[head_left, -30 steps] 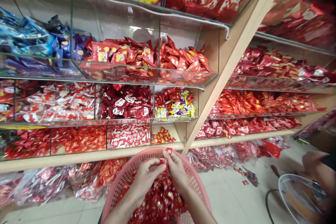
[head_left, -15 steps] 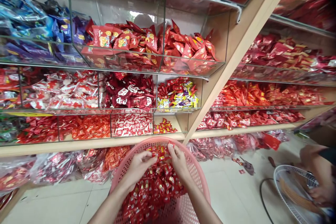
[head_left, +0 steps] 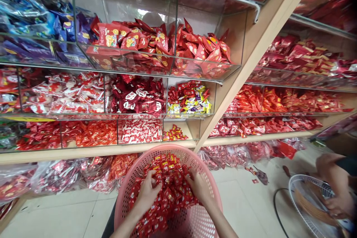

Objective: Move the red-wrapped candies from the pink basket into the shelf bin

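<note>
A pink perforated basket (head_left: 208, 160) stands in front of me, with a heap of small red wrapped candies (head_left: 170, 178) inside. My left hand (head_left: 147, 191) is over the left of the heap, its fingers curled in toward the thumb. Whatever may be between them is hidden. On the heap's right side, my right hand (head_left: 199, 186) has its fingers bent and close together against the candies. Its fingertips partly disappear among the wrappers, so I cannot make out what they hold.
Shelves with glass-fronted compartments hold red packets (head_left: 131, 41), blue packets (head_left: 30, 15) and small candies (head_left: 141, 130). Filled plastic bags (head_left: 60, 174) lie beneath. At right, another person's hand (head_left: 338, 204) is at a white basket (head_left: 295, 200); a dark cable (head_left: 275, 208) crosses the floor.
Both hands have moved down and toward me, away from the far rim. The red candy piece that was in my right fingers near the rim no longer shows there.
</note>
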The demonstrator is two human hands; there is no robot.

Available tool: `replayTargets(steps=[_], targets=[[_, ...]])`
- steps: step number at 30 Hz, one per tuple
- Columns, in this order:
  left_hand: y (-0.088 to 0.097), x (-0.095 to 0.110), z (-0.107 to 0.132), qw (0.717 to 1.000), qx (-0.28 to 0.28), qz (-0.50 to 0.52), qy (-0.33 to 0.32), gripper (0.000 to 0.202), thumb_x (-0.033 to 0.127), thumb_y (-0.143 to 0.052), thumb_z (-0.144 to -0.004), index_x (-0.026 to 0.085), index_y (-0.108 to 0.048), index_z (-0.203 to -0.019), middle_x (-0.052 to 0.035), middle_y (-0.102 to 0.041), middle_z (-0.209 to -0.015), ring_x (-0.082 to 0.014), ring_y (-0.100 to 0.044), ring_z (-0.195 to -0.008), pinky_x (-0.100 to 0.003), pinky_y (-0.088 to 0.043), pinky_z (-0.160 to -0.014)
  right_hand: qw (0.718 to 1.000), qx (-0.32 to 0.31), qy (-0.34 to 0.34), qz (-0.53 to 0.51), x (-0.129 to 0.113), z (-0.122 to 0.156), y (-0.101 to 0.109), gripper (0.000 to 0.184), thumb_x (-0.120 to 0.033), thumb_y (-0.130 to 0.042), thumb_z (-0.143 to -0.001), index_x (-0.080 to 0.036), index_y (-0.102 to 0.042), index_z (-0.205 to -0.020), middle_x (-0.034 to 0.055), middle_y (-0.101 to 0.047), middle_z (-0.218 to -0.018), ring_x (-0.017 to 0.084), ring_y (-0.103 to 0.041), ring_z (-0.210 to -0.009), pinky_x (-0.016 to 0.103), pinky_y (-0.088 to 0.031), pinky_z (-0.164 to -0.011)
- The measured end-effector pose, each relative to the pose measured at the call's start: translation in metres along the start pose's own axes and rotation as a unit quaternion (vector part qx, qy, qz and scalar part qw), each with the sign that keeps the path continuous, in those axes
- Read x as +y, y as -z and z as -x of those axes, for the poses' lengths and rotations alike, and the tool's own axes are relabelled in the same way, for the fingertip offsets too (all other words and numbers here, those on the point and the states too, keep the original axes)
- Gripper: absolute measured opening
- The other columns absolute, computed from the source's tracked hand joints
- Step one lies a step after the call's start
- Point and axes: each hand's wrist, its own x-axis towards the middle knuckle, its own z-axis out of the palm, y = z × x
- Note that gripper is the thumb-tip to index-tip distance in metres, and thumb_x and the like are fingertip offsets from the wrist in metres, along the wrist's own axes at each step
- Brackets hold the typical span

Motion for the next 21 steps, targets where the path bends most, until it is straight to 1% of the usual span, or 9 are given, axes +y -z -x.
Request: replayTargets(steps=[3, 4, 6, 8, 10, 13, 16, 19, 21], targets=[[-0.013, 0.002, 0.003, 0.997, 0.005, -0.069, -0.036, 0.044, 0.032, -0.05, -0.073, 0.017, -0.046, -0.114, 0.0032, -0.05, -0.068, -0.0172, -0.052, -0.064, -0.03, -0.041, -0.064, 0.999, -0.014, 0.003, 0.041, 0.0, 0.002, -0.002, 0.014, -0.021, -0.044, -0.082, -0.019, -0.057, -0.079, 0.0057, -0.065, -0.076, 0.019, -0.059, -0.073, 0.026, -0.033, -0.062], [-0.016, 0.002, 0.005, 0.994, 0.002, -0.103, -0.044, 0.044, 0.03, -0.047, -0.076, 0.018, -0.045, -0.117, 0.0009, -0.055, -0.073, -0.0183, -0.055, -0.067, -0.03, -0.041, -0.065, 0.999, -0.015, 0.0, 0.051, 0.0, 0.002, -0.001, 0.015, -0.02, -0.043, -0.083, -0.019, -0.058, -0.08, 0.0063, -0.066, -0.077, 0.019, -0.06, -0.075, 0.026, -0.033, -0.062], [-0.021, 0.003, 0.008, 0.984, -0.008, -0.173, -0.047, 0.047, 0.027, -0.044, -0.078, 0.017, -0.041, -0.124, -0.0047, -0.062, -0.087, -0.0204, -0.059, -0.08, -0.03, -0.043, -0.071, 0.997, -0.015, -0.005, 0.069, 0.002, 0.003, -0.001, 0.019, -0.019, -0.041, -0.085, -0.019, -0.06, -0.08, 0.0071, -0.067, -0.078, 0.019, -0.061, -0.076, 0.026, -0.034, -0.063], [-0.024, 0.003, 0.009, 0.972, -0.015, -0.232, -0.041, 0.05, 0.024, -0.044, -0.079, 0.016, -0.039, -0.128, -0.0088, -0.064, -0.099, -0.0216, -0.06, -0.093, -0.031, -0.043, -0.078, 0.996, -0.02, -0.006, 0.09, 0.003, 0.003, 0.0, 0.022, -0.019, -0.039, -0.087, -0.019, -0.061, -0.081, 0.0079, -0.068, -0.078, 0.019, -0.062, -0.076, 0.026, -0.033, -0.063], [-0.025, 0.002, 0.01, 0.955, -0.017, -0.292, -0.047, 0.049, 0.022, -0.043, -0.08, 0.015, -0.041, -0.128, -0.0107, -0.064, -0.105, -0.0218, -0.059, -0.099, -0.031, -0.042, -0.084, 0.994, -0.031, -0.007, 0.108, 0.004, 0.003, 0.0, 0.025, -0.018, -0.038, -0.088, -0.018, -0.061, -0.08, 0.0087, -0.068, -0.078, 0.019, -0.062, -0.076, 0.026, -0.032, -0.062], [-0.024, 0.001, 0.009, 0.934, -0.016, -0.351, -0.07, 0.041, 0.02, -0.039, -0.082, 0.013, -0.05, -0.121, -0.0116, -0.064, -0.11, -0.0221, -0.057, -0.104, -0.033, -0.04, -0.09, 0.992, -0.043, -0.009, 0.118, 0.004, 0.002, -0.003, 0.029, -0.017, -0.035, -0.089, -0.017, -0.061, -0.077, 0.0092, -0.068, -0.076, 0.019, -0.062, -0.073, 0.027, -0.031, -0.06], [-0.022, 0.001, 0.009, 0.928, -0.014, -0.364, -0.083, 0.037, 0.02, -0.037, -0.083, 0.012, -0.057, -0.113, -0.0133, -0.061, -0.113, -0.0235, -0.054, -0.108, -0.035, -0.039, -0.093, 0.991, -0.048, -0.01, 0.123, 0.002, 0.0, -0.005, 0.03, -0.016, -0.035, -0.089, -0.017, -0.061, -0.075, 0.0086, -0.069, -0.075, 0.019, -0.062, -0.072, 0.026, -0.031, -0.059], [-0.021, 0.0, 0.009, 0.917, 0.002, -0.385, -0.107, 0.038, 0.024, -0.034, -0.085, 0.011, -0.06, -0.109, -0.0143, -0.059, -0.109, -0.0242, -0.056, -0.102, -0.035, -0.043, -0.089, 0.989, -0.047, -0.013, 0.136, 0.001, 0.0, -0.007, 0.029, -0.016, -0.038, -0.087, -0.017, -0.062, -0.071, 0.009, -0.069, -0.076, 0.019, -0.062, -0.073, 0.027, -0.031, -0.06], [-0.02, -0.002, 0.009, 0.91, 0.015, -0.396, -0.119, 0.039, 0.026, -0.032, -0.086, 0.011, -0.061, -0.107, -0.0141, -0.059, -0.106, -0.0239, -0.058, -0.098, -0.035, -0.045, -0.085, 0.988, -0.039, -0.017, 0.146, 0.0, 0.001, -0.007, 0.024, -0.013, -0.042, -0.085, -0.017, -0.063, -0.074, 0.0104, -0.069, -0.081, 0.021, -0.062, -0.076, 0.027, -0.033, -0.063]])
